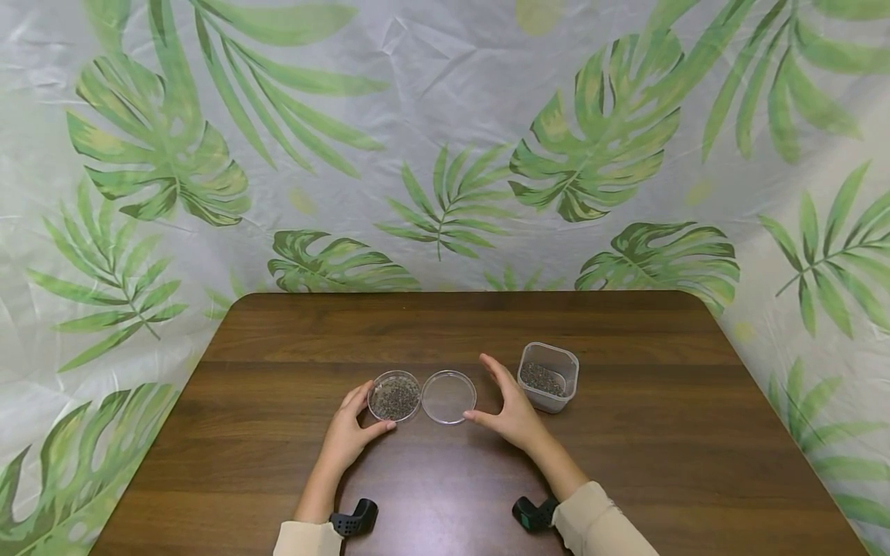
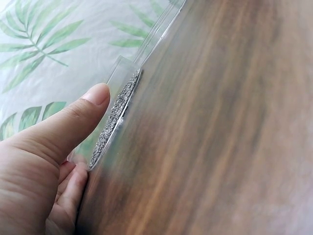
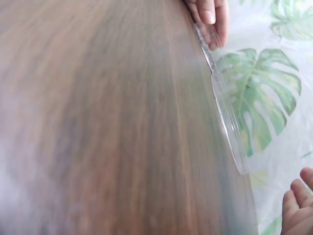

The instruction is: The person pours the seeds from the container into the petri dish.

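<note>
A round clear petri dish [image 1: 395,397] filled with small speckled grey grains lies flat on the table. My left hand [image 1: 348,432] holds it by the rim, thumb on the near side and fingers on the left; the left wrist view shows the thumb against the dish wall [image 2: 117,110]. Touching its right side is a second clear round dish or lid [image 1: 449,398], with nothing in it. My right hand [image 1: 514,413] is spread beside that one, its thumb tip at the near right edge and the fingers raised apart from it. In the right wrist view, the fingers [image 3: 297,200] stand clear of the rim.
A squarish clear plastic container [image 1: 549,376] with more of the grey grains stands just right of my right hand. The brown wooden table [image 1: 660,432] ends at the back against a leaf-patterned curtain [image 1: 452,116].
</note>
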### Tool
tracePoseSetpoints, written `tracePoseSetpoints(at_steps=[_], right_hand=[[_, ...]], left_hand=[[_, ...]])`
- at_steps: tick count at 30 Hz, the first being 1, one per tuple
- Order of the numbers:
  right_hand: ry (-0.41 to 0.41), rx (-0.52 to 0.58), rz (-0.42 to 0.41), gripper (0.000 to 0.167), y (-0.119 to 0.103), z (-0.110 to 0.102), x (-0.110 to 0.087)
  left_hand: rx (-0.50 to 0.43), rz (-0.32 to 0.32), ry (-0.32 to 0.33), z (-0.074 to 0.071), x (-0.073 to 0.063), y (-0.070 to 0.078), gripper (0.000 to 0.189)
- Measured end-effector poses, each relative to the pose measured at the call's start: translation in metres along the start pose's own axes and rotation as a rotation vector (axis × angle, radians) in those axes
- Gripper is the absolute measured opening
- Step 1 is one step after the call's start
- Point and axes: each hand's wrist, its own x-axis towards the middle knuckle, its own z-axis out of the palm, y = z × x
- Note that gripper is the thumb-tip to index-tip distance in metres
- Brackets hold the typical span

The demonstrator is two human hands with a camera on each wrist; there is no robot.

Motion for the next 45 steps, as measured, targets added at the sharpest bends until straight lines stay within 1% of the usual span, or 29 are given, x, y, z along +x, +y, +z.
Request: tracePoseSetpoints(at_steps=[2,4,7,15,21,30,35,42,45], right_hand=[[-0.020,-0.010,0.054,0.092,0.011,0.004,0.000],[-0.035,-0.018,0.088,0.093,0.014,0.006,-0.001],[-0.040,-0.023,0.110,0.095,0.017,0.009,0.000],[-0.052,-0.064,0.133,0.097,0.020,0.015,0.001],[-0.087,-0.090,0.173,0.100,0.023,0.020,0.001],[-0.118,-0.109,0.193,0.103,0.022,0.025,0.003],[-0.152,-0.137,0.199,0.107,0.022,0.026,0.005],[-0.197,-0.215,0.144,0.108,0.023,0.028,0.007],[-0.207,-0.257,0.137,0.108,0.023,0.029,0.007]], left_hand=[[-0.004,-0.001,-0.001,0.000,0.000,0.000,0.083],[-0.006,-0.001,-0.001,0.000,0.000,0.000,0.083],[-0.012,-0.003,-0.001,0.000,0.000,0.001,0.083],[-0.003,-0.002,-0.004,0.000,0.000,0.002,0.084],[0.001,-0.003,-0.007,0.000,0.001,0.002,0.083],[0.001,-0.010,-0.011,-0.001,0.001,0.002,0.084],[-0.005,-0.004,-0.009,-0.001,0.000,0.003,0.083],[-0.023,0.001,-0.010,-0.002,-0.001,0.004,0.083],[-0.022,-0.004,-0.012,-0.002,-0.001,0.004,0.083]])
